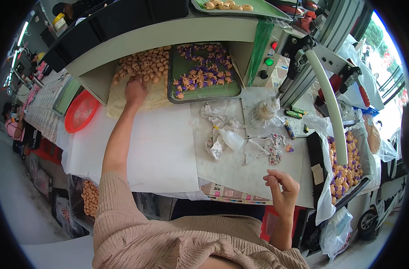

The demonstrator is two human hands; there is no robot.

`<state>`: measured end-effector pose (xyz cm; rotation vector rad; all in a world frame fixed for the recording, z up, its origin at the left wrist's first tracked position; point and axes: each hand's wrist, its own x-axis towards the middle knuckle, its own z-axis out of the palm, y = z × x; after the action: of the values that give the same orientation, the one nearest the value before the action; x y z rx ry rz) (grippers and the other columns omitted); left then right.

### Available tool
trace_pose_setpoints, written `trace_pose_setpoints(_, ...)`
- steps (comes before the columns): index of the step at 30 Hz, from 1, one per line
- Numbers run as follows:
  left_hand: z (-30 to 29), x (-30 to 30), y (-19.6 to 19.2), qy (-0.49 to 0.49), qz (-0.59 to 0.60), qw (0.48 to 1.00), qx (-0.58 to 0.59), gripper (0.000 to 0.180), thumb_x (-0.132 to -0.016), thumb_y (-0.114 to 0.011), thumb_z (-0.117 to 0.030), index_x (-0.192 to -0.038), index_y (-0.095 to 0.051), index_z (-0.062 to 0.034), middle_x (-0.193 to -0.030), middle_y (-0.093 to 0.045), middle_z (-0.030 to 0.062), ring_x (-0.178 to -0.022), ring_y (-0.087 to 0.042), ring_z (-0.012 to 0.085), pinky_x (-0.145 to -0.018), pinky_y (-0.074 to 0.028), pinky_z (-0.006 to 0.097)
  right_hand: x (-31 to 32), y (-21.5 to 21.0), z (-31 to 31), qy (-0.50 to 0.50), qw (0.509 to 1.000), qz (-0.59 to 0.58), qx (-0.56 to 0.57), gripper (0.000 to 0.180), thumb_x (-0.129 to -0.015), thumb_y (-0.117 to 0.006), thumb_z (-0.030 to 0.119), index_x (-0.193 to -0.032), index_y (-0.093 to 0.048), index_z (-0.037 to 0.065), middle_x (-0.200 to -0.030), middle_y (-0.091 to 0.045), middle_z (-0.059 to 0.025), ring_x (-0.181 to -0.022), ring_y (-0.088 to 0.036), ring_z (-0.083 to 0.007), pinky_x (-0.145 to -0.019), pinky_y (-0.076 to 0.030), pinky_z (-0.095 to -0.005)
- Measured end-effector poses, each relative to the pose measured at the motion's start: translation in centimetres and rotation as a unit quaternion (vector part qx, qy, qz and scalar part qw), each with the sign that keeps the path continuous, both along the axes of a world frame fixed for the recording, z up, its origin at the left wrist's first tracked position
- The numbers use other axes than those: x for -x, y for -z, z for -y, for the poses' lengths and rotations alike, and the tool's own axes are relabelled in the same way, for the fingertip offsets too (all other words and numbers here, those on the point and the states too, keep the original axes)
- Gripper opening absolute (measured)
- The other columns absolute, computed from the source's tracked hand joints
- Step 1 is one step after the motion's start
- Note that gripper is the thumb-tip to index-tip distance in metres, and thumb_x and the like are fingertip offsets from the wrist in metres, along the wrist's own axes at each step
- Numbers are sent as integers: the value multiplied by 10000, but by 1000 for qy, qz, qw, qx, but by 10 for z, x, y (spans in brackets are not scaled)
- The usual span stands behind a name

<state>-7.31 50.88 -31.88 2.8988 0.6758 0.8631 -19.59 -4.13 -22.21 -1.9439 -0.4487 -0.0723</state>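
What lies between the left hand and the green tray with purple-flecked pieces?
In the head view, several tan round pieces and some cream sheet lie between the left hand and that green tray.

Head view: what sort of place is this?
Probably a small assembly workshop: a bench machine with a green button, a tray of purple-and-tan pieces, and many round tan pieces by the left hand.
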Motion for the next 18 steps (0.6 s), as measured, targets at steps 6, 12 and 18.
trace_pose_setpoints(6,-7,4,8,66,220,765,602,222,-857,-579,-39,-1078,-572,-46,-979,-589,110,-843,-595,246,-655,-503,325,-9,4,16,-11,1000,-6,-4,129,-876,-600,8,-975,-664,-45,-801,-694,-94,-679,-636,-115,-634,-498,-230)
trace_pose_setpoints(12,48,31,-7,107,350,327,871,199,-875,-544,-13,-1071,-560,-43,-987,-572,95,-871,-566,209,-659,-504,294,-27,18,2,-31,999,21,6,132,-862,-604,-1,-973,-667,-34,-796,-694,-95,-670,-639,-124,-628,-496,-238)
trace_pose_setpoints(18,112,65,-5,158,265,190,932,235,-883,-577,-25,-1112,-533,-7,-1028,-566,124,-915,-560,217,-657,-488,266,-61,34,-41,-45,989,111,82,195,-830,-632,29,-1021,-655,-4,-978,-662,-140,-876,-618,-255,-747,-486,-333)
